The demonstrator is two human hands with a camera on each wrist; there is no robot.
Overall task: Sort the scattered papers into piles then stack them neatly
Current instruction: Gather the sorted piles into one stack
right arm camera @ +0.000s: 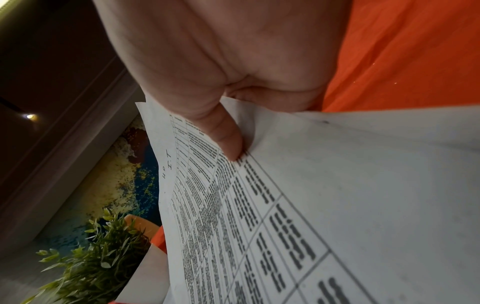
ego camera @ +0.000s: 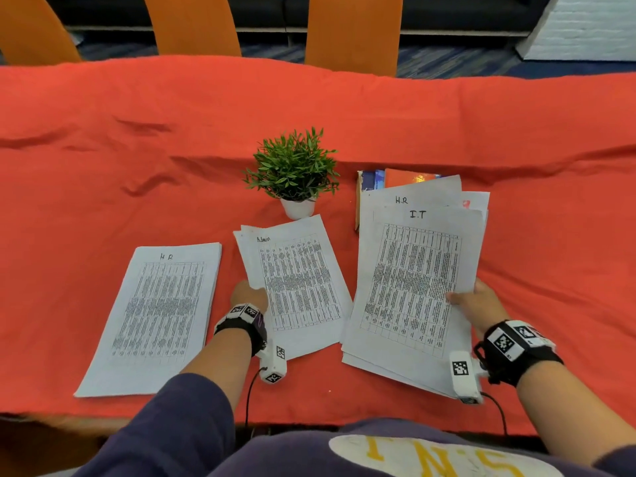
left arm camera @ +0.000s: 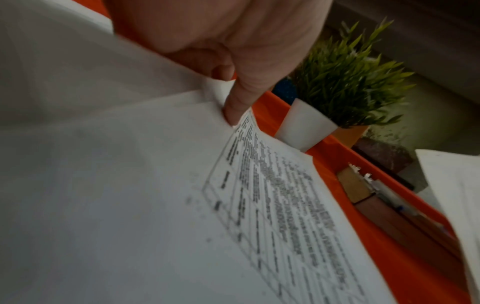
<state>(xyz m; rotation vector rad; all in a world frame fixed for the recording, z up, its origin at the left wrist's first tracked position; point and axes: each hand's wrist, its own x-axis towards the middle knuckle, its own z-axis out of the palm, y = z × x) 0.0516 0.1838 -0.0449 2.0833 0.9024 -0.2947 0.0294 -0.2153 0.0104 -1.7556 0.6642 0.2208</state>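
Three lots of printed sheets lie on the red cloth. A squared pile headed "H.R" (ego camera: 155,315) sits at the left. In the middle, my left hand (ego camera: 249,292) pinches the left edge of a few sheets headed "Admin" (ego camera: 296,280), thumb (left arm camera: 239,102) on top of the Admin sheets (left arm camera: 272,195). At the right, my right hand (ego camera: 473,301) grips a loose, fanned bundle (ego camera: 413,284) topped by an "I.T" sheet, thumb (right arm camera: 223,133) pressing on the bundle (right arm camera: 337,195), fingers hidden beneath. An "H.R" sheet peeks out behind the top one.
A small potted plant (ego camera: 296,173) in a white pot stands just behind the Admin sheets. Books (ego camera: 389,179) lie under the far end of the right bundle. Orange chairs (ego camera: 354,32) line the table's far side. The red cloth (ego camera: 137,149) has wrinkles.
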